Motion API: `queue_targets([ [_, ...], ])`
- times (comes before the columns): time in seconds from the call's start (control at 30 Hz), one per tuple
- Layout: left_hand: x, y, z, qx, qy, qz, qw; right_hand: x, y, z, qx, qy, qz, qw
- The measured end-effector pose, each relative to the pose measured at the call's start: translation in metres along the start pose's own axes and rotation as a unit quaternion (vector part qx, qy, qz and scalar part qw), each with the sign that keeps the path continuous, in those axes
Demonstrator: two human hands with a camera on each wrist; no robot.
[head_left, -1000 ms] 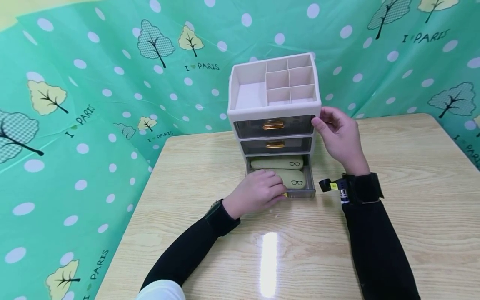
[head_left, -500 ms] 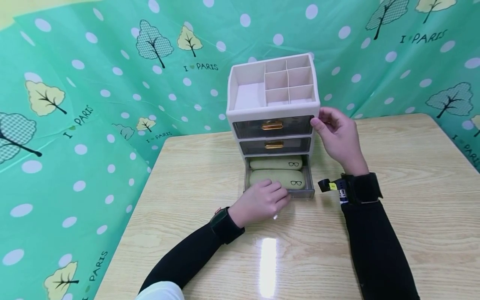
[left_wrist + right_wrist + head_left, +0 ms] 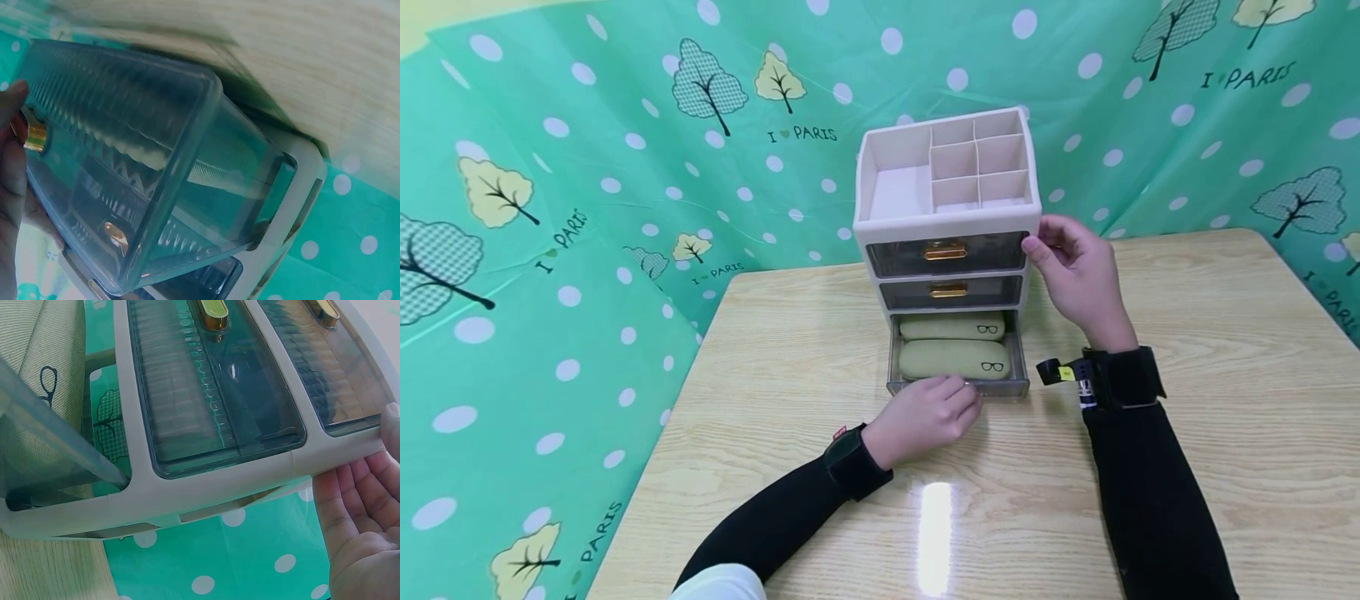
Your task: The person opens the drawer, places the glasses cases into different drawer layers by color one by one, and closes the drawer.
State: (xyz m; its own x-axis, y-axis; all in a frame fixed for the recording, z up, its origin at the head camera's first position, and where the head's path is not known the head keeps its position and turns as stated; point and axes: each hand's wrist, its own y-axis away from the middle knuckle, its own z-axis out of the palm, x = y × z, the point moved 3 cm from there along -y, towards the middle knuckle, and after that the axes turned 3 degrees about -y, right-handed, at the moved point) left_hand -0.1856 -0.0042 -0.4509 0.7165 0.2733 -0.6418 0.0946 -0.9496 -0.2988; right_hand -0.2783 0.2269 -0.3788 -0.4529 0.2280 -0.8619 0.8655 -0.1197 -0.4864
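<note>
A white desktop organizer (image 3: 947,223) with smoked drawers stands upright on the table. Its bottom drawer (image 3: 1004,387) is pulled out and contains two olive-green glasses cases, a front one (image 3: 951,358) and a rear one (image 3: 947,326). At that drawer's front is my left hand (image 3: 928,417); in the left wrist view its fingers pinch the gold handle (image 3: 35,134). My right hand (image 3: 1078,279) grips the organizer's right side near the top drawer, thumb at the front edge. The right wrist view shows its other fingers (image 3: 350,494) along the side wall.
Both upper drawers, top (image 3: 895,257) and middle (image 3: 906,293), are closed. The organizer's top has a large compartment (image 3: 898,190) and several small ones. A green patterned cloth (image 3: 790,208) hangs behind the wooden table (image 3: 775,358).
My left hand has shifted slightly down and right, uncovering more of the front glasses case. The right hand keeps its grip, and the drawer stays pulled out about as far.
</note>
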Motion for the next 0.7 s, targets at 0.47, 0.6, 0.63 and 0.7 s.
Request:
queue_targets([
  [0.47,0.0012,0.0021,-0.0029,0.007,-0.014,-0.001,0.9999,0.0014,-0.0012,0.0001,0.002,-0.001,0.004,1.0],
  [0.6,0.0012,0.0022,-0.0022,0.008,-0.01,-0.001,0.9999,0.0012,-0.001,0.0001,0.003,-0.001,0.005,1.0],
  [0.63,0.0009,0.0022,-0.002,0.009,-0.009,-0.001,0.9999,0.0011,-0.0009,0.0,0.003,-0.002,0.004,1.0],
  [0.7,0.0001,0.0018,-0.0018,0.011,-0.006,-0.002,0.9999,0.0016,-0.0012,-0.0002,0.003,-0.003,0.003,1.0],
])
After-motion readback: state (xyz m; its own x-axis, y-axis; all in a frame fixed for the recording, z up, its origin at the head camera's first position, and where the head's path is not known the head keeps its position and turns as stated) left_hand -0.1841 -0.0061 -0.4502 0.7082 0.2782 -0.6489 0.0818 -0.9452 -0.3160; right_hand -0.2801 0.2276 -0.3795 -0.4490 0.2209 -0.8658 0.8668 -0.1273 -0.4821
